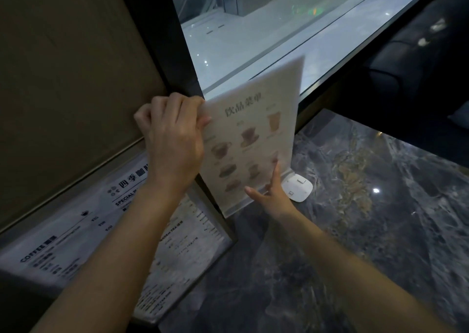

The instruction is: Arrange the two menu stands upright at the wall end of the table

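A drinks menu stand (256,134), a clear acrylic holder with pictures of cups, stands upright on the dark marble table (368,231) close to the window. My left hand (172,139) grips its upper left edge. My right hand (271,193) rests with spread fingers against its lower front, near the base. The second menu stand (83,233), larger and printed with black text, leans against the brown wall panel on the left, partly hidden behind my left forearm.
A small white device (298,188) sits on the table just right of the drinks menu's base. A window (279,28) with a dark frame runs behind the table. A dark sofa seat (418,61) lies at the far right.
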The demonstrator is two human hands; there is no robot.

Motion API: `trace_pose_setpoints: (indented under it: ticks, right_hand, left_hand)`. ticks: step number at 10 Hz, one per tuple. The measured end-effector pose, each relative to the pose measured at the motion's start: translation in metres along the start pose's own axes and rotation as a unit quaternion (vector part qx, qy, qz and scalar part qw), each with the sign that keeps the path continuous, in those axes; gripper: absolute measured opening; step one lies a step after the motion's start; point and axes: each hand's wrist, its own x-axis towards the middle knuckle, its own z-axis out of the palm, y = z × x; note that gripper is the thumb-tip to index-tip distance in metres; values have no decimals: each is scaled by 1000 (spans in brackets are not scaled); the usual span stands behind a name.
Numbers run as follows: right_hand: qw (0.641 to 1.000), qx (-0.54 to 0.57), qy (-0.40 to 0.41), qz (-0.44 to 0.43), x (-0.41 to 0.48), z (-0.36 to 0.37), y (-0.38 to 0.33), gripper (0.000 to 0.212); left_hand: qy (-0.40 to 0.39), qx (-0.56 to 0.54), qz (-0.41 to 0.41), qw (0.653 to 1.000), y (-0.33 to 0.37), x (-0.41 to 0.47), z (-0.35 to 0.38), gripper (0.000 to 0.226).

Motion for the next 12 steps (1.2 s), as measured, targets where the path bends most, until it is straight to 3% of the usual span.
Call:
trace_pose_setpoints:
  ticks: [4, 6, 8, 12]
  right_hand:
    - [997, -63, -49, 17, 4, 3, -7, 111]
    - [994, -93, -63, 17, 1, 2, -3, 106]
    - [991, -110, -66, 22, 4, 5, -1, 103]
    - [991, -131, -27, 13, -4, -3, -8, 101]
  left_hand:
    - [-15, -11, -9, 1000, 1, -3, 0, 35]
    - [-27, 13, -14, 999, 0, -3, 0, 33]
    - [-5, 64, -1, 998, -1, -6, 1, 34]
    - [26, 47, 28, 998, 0, -11, -9, 37]
